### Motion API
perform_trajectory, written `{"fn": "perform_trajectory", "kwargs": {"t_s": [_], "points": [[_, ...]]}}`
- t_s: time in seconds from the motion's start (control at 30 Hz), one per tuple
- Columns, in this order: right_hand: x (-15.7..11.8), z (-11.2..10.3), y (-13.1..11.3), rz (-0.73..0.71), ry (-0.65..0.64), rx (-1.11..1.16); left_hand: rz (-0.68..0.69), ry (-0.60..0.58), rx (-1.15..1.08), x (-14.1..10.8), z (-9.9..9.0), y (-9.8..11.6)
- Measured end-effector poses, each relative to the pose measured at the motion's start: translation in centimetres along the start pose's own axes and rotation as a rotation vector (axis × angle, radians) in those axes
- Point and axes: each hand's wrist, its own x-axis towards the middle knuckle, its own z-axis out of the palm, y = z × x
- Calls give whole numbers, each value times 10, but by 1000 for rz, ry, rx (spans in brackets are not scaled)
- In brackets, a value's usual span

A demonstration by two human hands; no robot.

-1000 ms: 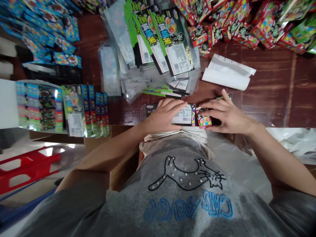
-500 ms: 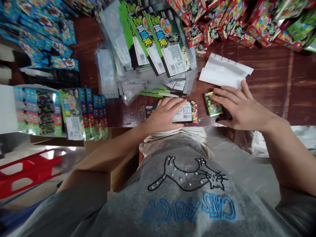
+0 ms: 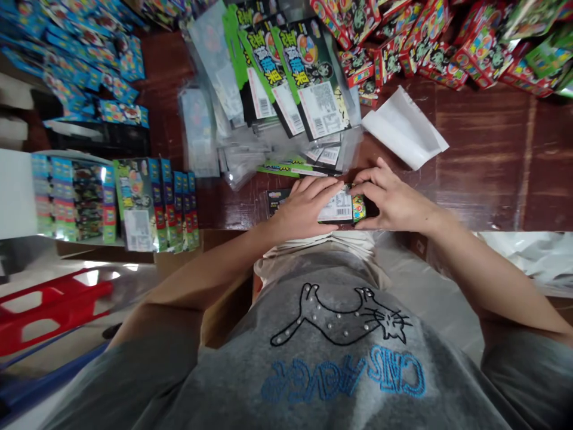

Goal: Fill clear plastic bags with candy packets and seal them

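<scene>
At the table's near edge lies a flat black plastic candy bag [image 3: 339, 210] with a white barcode label. My left hand [image 3: 301, 208] is laid over it, fingers on its far edge and thumb along the near one. At the bag's right end shows a small green candy box [image 3: 359, 209], partly covered by fingers. My right hand [image 3: 394, 202] grips this box from the right, fingertips at the far side and thumb at the near side. How much of the box lies inside the bag cannot be made out.
Behind my hands lies a pile of black-and-green candy bags [image 3: 313, 89]. A folded white paper [image 3: 409, 128] rests to its right. Red candy boxes [image 3: 443, 63] are heaped at the back right, blue ones [image 3: 89, 65] at the back left. A carton of filled bags [image 3: 136, 203] stands left.
My right hand has moved left, bringing the green box to the bag's right end. The white paper has turned and shifted slightly. My left hand stays on the bag.
</scene>
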Motion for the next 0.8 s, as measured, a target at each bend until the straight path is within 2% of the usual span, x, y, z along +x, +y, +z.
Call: {"fn": "perform_trajectory", "kwargs": {"t_s": [0.2,0.3,0.4,0.47,0.53,0.63,0.73,0.8], "points": [[-13,4,-3,53,53,42,-20,12,-14,-2,3,1],[-24,3,-8,134,128,-53,-19,20,-14,-2,2,1],[-32,6,-23,232,192,-179,-73,52,-29,0,1,13],[-34,10,-37,260,220,-163,-156,127,-47,3,0,28],[-31,16,-51,275,279,-69,-245,230,-105,7,0,44],[-24,25,-67,363,486,146,-310,351,-287,13,4,60],[-18,32,-73,488,641,417,-249,411,-545,14,11,55],[-16,34,-73,534,626,534,-186,404,-735,10,15,45]]}}
